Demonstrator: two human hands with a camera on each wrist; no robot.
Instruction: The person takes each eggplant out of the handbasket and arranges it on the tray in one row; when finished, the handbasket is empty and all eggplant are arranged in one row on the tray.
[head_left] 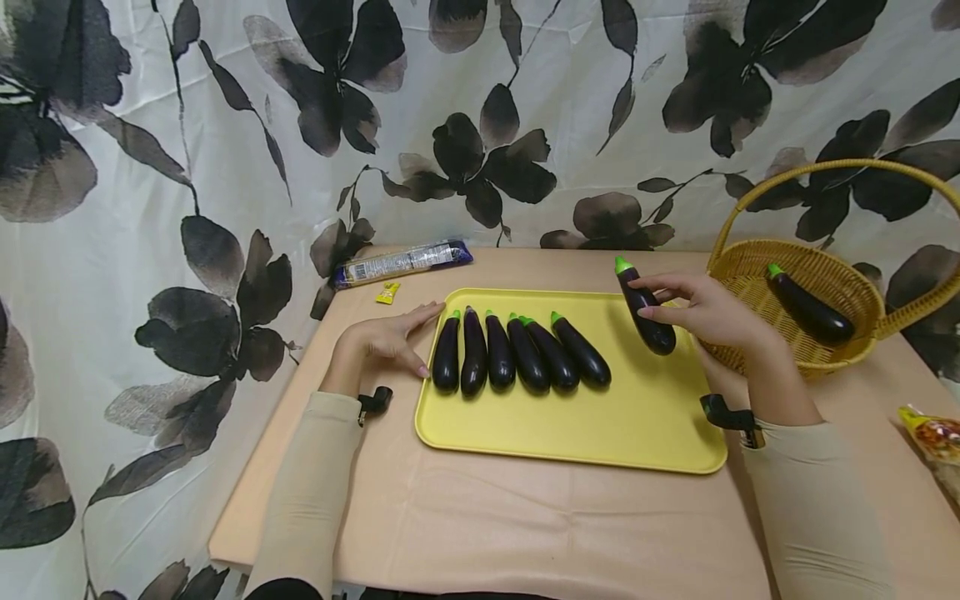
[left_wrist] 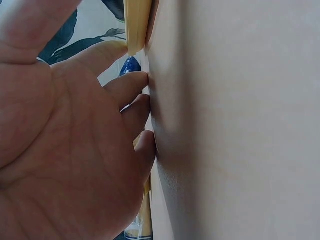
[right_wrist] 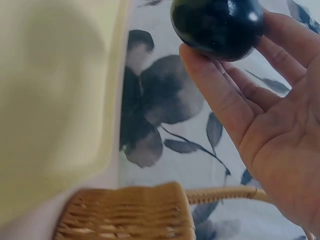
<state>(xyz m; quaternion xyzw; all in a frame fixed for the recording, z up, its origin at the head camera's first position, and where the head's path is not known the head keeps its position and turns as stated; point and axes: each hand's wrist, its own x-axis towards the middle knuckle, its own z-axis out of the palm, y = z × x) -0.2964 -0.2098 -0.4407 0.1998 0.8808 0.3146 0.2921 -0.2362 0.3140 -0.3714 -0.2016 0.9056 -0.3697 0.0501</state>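
Note:
My right hand (head_left: 708,308) pinches an eggplant (head_left: 647,310) between thumb and fingers, above the right part of a yellow tray (head_left: 570,433). In the right wrist view, the rounded dark end of the held eggplant (right_wrist: 217,25) shows at the fingertips. On the tray's left half, several dark eggplants (head_left: 498,354) lie side by side in a row, green stems toward the back. My left hand (head_left: 386,337) rests at the tray's left edge, fingers loosely extended; the left wrist view shows its fingertips against the table and the tray rim (left_wrist: 137,25).
A wicker basket (head_left: 795,254) with a tall handle stands right of the tray, with one eggplant (head_left: 810,304) inside. Behind the tray lie a blue packet (head_left: 405,262) and a small yellow wrapper (head_left: 387,292). Another food packet (head_left: 933,450) lies at the far right. A floral curtain hangs behind.

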